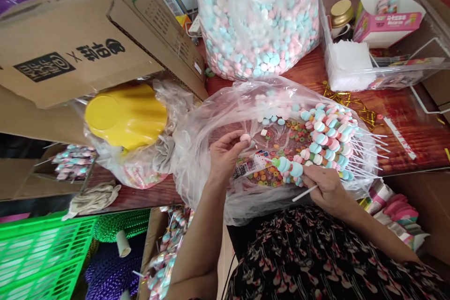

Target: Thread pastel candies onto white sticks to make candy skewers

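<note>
My left hand pinches a single pink candy between thumb and fingertips, above an open clear plastic bag. My right hand is closed on a white stick threaded with green, pink and blue candies, its tip pointing left toward the pink candy. Inside the bag lie a pile of finished candy skewers, some loose candies and small coloured ring candies.
A big bag of pastel candies stands at the back. A clear tray holds a pink box and a gold-lidded jar. A cardboard box and yellow container sit left; a green crate below.
</note>
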A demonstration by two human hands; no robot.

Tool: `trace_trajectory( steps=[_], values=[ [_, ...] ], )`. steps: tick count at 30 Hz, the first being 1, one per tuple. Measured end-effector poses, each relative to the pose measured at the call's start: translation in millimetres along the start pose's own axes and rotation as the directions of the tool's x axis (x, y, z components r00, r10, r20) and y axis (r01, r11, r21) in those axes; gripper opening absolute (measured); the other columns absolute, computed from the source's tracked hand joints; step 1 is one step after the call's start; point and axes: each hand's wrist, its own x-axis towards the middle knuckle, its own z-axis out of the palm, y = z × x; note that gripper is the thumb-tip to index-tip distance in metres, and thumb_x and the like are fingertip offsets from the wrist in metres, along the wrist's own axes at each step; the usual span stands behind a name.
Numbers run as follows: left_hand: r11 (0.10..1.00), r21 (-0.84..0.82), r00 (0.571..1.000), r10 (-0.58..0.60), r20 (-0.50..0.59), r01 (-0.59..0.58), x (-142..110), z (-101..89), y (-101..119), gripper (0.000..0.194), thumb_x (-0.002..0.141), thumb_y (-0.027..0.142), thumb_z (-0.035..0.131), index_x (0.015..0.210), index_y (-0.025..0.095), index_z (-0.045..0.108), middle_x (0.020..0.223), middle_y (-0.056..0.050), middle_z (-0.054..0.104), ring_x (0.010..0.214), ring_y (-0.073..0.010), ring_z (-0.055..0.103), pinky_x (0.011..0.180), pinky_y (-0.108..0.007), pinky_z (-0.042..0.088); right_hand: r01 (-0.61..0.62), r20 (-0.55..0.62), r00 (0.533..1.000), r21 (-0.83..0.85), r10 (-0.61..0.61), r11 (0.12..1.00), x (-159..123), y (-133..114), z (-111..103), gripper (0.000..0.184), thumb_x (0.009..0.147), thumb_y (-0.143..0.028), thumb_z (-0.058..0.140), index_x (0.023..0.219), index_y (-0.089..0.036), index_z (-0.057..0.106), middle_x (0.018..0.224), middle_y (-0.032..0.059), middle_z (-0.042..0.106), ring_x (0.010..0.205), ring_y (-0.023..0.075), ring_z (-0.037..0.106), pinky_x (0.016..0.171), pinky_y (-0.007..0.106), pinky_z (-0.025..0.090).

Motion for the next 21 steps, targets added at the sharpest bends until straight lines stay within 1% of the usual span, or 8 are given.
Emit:
trace_trajectory(
  steps=[2,4,7,10,13,16,18,21],
  values=[
    [0.990,-0.133,0.999,-0.045,0.020,0.047,-22.1,17.3,8.7,0.038,0.063,0.031,0.087,0.097,0.018,0.076,0.089,-0.006,0.077,0.081,-0.0195,0.072,0.081,-0.035,0.058,-0.012,-0.012,1.000,-0.021,0.012,1.000,3.1,-0.8,3.5,0.017,0.097,-0.013,0.046,0.091,-0.018,0.060,0.071,0.0033,0.063,0.063,0.0155,0.055,0.060,0.028,0.040],
    [0.975,-0.210,0.997,-0.063,0.037,0.069,-39.5,32.6,14.1,0.035,0.062,0.029,0.088,0.094,0.019,0.077,0.089,-0.006,0.078,0.084,-0.0209,0.074,0.083,-0.035,0.059,-0.030,-0.006,1.000,-0.067,0.029,0.997,5.2,-0.7,5.3,0.018,0.096,-0.012,0.046,0.093,-0.018,0.062,0.074,0.0044,0.066,0.066,0.0161,0.058,0.062,0.027,0.041],
    [0.954,-0.290,0.996,-0.063,0.056,0.077,-55.0,45.7,16.6,0.033,0.063,0.025,0.087,0.094,0.021,0.078,0.092,-0.005,0.078,0.089,-0.0215,0.074,0.088,-0.035,0.058,-0.061,0.024,0.998,-0.148,0.065,0.987,4.3,0.6,4.4,0.019,0.096,-0.012,0.045,0.097,-0.017,0.063,0.074,0.0047,0.067,0.066,0.0168,0.060,0.063,0.028,0.041],
    [0.939,-0.331,0.994,-0.074,0.076,0.095,-60.6,48.6,15.5,0.033,0.063,0.025,0.087,0.095,0.021,0.078,0.096,-0.005,0.078,0.094,-0.0222,0.074,0.089,-0.034,0.057,-0.085,0.051,0.994,-0.165,0.095,0.983,0.8,1.6,2.0,0.019,0.096,-0.013,0.045,0.101,-0.017,0.063,0.075,0.0049,0.068,0.066,0.0174,0.060,0.063,0.028,0.040],
    [0.933,-0.346,0.994,-0.082,0.075,0.103,-60.6,48.4,12.1,0.032,0.063,0.026,0.088,0.093,0.021,0.078,0.099,-0.005,0.078,0.095,-0.0220,0.073,0.088,-0.033,0.058,-0.086,0.062,0.993,-0.159,0.097,0.984,-1.0,0.8,1.1,0.019,0.094,-0.011,0.045,0.096,-0.018,0.063,0.073,0.0042,0.066,0.067,0.0169,0.059,0.063,0.027,0.039],
    [0.919,-0.379,0.993,-0.087,0.074,0.109,-57.0,46.9,6.7,0.030,0.062,0.027,0.090,0.089,0.022,0.078,0.097,-0.005,0.078,0.094,-0.0218,0.074,0.085,-0.033,0.059,-0.079,0.064,0.994,-0.151,0.089,0.985,-1.1,-1.2,0.9,0.020,0.093,-0.010,0.044,0.092,-0.018,0.061,0.070,0.0025,0.063,0.064,0.0158,0.056,0.062,0.027,0.037],
    [0.900,-0.414,0.990,-0.107,0.092,0.136,-53.5,44.2,2.2,0.030,0.061,0.028,0.091,0.087,0.022,0.077,0.095,-0.004,0.078,0.093,-0.0217,0.074,0.083,-0.033,0.060,-0.075,0.053,0.995,-0.145,0.083,0.987,-1.5,-2.6,0.1,0.019,0.093,-0.009,0.044,0.090,-0.018,0.060,0.068,0.0019,0.061,0.062,0.0154,0.054,0.061,0.026,0.036],
    [0.870,-0.462,0.984,-0.135,0.112,0.172,-48.7,38.3,-4.7,0.034,0.059,0.028,0.092,0.089,0.024,0.076,0.092,-0.002,0.077,0.090,-0.0187,0.073,0.083,-0.030,0.061,-0.079,0.051,0.995,-0.110,0.085,0.991,-2.9,-4.1,-2.4,0.019,0.094,-0.009,0.044,0.087,-0.018,0.059,0.067,0.0021,0.060,0.062,0.0153,0.055,0.061,0.026,0.036]
  ],
)
